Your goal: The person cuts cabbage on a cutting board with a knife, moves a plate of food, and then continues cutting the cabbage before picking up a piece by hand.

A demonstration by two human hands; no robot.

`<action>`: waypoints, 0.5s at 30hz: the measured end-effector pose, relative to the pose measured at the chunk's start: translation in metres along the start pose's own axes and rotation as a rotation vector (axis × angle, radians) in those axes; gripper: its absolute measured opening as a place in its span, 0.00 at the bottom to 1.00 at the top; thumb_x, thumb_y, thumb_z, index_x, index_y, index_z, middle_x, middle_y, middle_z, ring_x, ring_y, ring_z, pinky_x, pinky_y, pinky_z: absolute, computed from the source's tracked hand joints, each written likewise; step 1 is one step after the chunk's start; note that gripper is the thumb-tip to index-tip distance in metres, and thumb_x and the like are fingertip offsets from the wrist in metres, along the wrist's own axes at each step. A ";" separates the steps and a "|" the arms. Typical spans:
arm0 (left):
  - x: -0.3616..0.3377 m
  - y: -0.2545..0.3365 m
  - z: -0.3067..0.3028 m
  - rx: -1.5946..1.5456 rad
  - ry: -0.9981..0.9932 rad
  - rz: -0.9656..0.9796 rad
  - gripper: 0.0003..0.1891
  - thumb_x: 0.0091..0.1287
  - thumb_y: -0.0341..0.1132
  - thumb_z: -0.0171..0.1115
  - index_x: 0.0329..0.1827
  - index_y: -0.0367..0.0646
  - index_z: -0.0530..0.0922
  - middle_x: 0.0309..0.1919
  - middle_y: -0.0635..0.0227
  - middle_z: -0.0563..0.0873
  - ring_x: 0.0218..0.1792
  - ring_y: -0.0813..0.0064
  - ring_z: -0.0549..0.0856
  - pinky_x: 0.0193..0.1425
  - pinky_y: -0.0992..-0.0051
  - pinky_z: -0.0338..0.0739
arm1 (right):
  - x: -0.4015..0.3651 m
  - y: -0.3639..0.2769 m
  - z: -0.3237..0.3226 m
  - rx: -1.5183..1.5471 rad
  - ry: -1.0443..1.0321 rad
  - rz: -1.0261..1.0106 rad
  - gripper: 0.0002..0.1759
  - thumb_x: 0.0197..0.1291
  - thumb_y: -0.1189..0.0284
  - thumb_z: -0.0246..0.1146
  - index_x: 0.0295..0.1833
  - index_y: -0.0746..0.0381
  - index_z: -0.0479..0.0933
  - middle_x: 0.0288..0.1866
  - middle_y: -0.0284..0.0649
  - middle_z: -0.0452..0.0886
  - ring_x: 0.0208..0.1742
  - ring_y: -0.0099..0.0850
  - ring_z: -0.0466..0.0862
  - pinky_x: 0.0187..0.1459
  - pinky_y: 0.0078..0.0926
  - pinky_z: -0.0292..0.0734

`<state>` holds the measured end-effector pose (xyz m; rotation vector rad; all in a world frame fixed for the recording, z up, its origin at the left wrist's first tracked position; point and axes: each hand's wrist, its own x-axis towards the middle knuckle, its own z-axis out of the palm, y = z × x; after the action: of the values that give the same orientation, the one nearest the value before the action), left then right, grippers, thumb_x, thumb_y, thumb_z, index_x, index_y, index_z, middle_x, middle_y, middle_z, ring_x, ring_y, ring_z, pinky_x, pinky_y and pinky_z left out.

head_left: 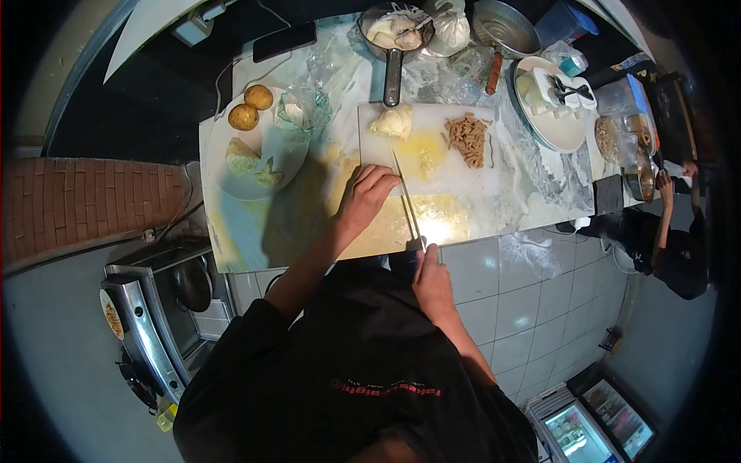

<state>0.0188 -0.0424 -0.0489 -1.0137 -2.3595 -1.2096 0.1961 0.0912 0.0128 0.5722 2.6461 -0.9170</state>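
My right hand (432, 282) is closed round the handle of a knife (407, 202), whose blade points away from me over the cutting board's near edge. Beside the blade is my left hand (368, 193), its fingers bent and drawn together with the tips at the blade; whether they pinch anything is hidden. The white cutting board (486, 184) bears a pale yellow wedge, apparently cabbage (392, 122), at its far left. Brown strips, seemingly meat (467, 141), lie in a pile on the right. Small pale-yellow chopped bits (427, 160) sit between, on a yellow-stained patch.
Left stands a white plate (224, 181) with two potatoes (251, 108) and a green cabbage piece (244, 157). Behind the board are a frying pan (393, 73), a metal pot (505, 31) and a phone (285, 41). A large plate (562, 135) stands right; a co-worker (668, 231) is beyond.
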 end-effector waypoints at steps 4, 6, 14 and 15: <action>0.001 0.000 0.000 -0.006 -0.010 -0.023 0.07 0.58 0.22 0.68 0.39 0.39 0.83 0.37 0.65 0.84 0.41 0.62 0.83 0.47 0.66 0.77 | 0.004 -0.004 0.004 -0.012 -0.018 0.050 0.14 0.77 0.65 0.48 0.51 0.66 0.62 0.27 0.68 0.79 0.33 0.70 0.79 0.34 0.65 0.74; 0.002 0.001 -0.001 -0.012 -0.010 -0.031 0.07 0.58 0.22 0.68 0.39 0.39 0.83 0.37 0.65 0.84 0.41 0.61 0.83 0.47 0.66 0.76 | 0.008 -0.007 0.000 -0.054 -0.042 0.058 0.15 0.77 0.63 0.48 0.51 0.67 0.62 0.28 0.67 0.80 0.33 0.68 0.80 0.34 0.63 0.76; 0.001 0.000 -0.001 0.057 -0.016 -0.025 0.05 0.60 0.26 0.68 0.39 0.41 0.83 0.38 0.67 0.84 0.43 0.64 0.82 0.49 0.66 0.74 | 0.031 0.012 -0.019 -0.028 -0.076 -0.040 0.16 0.77 0.64 0.49 0.52 0.69 0.64 0.27 0.67 0.79 0.33 0.68 0.80 0.34 0.63 0.75; 0.001 0.000 -0.001 0.067 -0.011 -0.034 0.05 0.61 0.27 0.68 0.39 0.42 0.82 0.38 0.67 0.84 0.43 0.65 0.82 0.49 0.67 0.73 | 0.030 0.015 -0.020 -0.033 -0.069 -0.062 0.15 0.77 0.64 0.48 0.52 0.68 0.64 0.26 0.66 0.79 0.33 0.68 0.80 0.34 0.63 0.75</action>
<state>0.0177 -0.0426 -0.0477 -0.9652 -2.4171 -1.1316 0.1739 0.1233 0.0089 0.4447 2.6247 -0.8921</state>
